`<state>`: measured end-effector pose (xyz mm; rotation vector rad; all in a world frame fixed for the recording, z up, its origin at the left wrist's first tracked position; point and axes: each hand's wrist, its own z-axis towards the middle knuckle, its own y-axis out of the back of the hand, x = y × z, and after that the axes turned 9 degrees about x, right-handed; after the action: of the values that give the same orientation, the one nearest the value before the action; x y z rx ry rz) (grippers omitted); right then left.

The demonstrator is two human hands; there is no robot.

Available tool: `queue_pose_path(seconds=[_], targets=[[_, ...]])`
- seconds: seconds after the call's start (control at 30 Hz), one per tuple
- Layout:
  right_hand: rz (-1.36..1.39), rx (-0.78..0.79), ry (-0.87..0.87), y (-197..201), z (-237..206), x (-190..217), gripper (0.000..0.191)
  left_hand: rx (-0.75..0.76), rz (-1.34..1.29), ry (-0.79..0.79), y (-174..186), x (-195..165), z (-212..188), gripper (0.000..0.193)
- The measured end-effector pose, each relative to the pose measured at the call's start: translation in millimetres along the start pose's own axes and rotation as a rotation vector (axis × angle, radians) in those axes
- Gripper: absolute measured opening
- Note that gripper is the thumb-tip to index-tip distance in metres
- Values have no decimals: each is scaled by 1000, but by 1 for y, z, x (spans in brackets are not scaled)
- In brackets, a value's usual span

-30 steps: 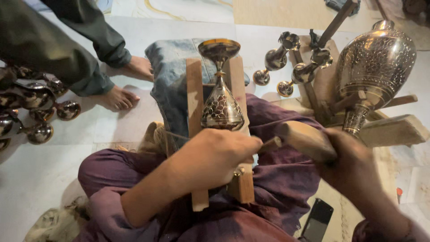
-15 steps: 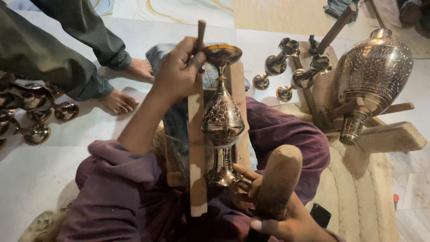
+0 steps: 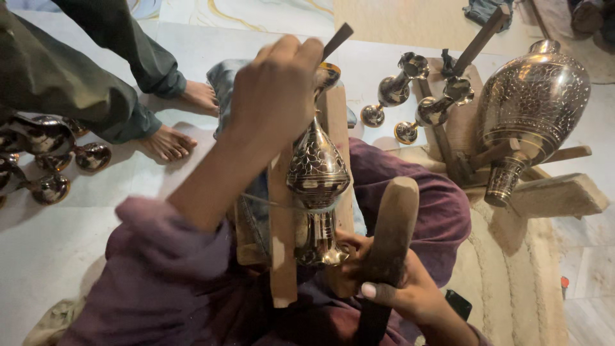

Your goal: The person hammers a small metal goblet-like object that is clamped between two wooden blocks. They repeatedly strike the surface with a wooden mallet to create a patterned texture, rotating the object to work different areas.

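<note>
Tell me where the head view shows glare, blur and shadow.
Head view: glare on the engraved brass goblet and the large vase; the left hand, close to the lens, looks soft; the wooden mallet in the right hand is slightly blurred; dark shadow over the lap.

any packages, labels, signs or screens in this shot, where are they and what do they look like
No packages, labels or signs show.
Possible phone: a flat black slab with a dark face, lying on the cream rug just past the right hand, which grips a wooden mallet; too little shows to be sure it is a screen.
Small red thing: on the floor at the rug's right edge; too small to tell what it is.
</note>
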<state>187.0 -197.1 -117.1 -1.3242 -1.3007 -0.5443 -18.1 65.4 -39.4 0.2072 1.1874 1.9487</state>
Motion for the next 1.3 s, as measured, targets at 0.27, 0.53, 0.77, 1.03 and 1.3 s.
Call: queue_pose_path(seconds=[0.27, 0.53, 0.77, 1.03, 1.3], targets=[[-519, -344, -115, 52, 2, 9, 58, 235, -589, -34, 42, -63, -73, 38], [-624, -181, -22, 75, 10, 40, 74, 394, -373, -206, 48, -80, -71, 25], [-1230, -194, 258, 74, 14, 74, 76, 575, -152, -195, 40, -86, -60, 20], [-912, -405, 117, 82, 15, 84, 71, 464, -112, -234, 34, -85, -58, 26], [-1433, -364, 473, 85, 16, 98, 67, 491, -159, -214, 33, -83, -60, 28]])
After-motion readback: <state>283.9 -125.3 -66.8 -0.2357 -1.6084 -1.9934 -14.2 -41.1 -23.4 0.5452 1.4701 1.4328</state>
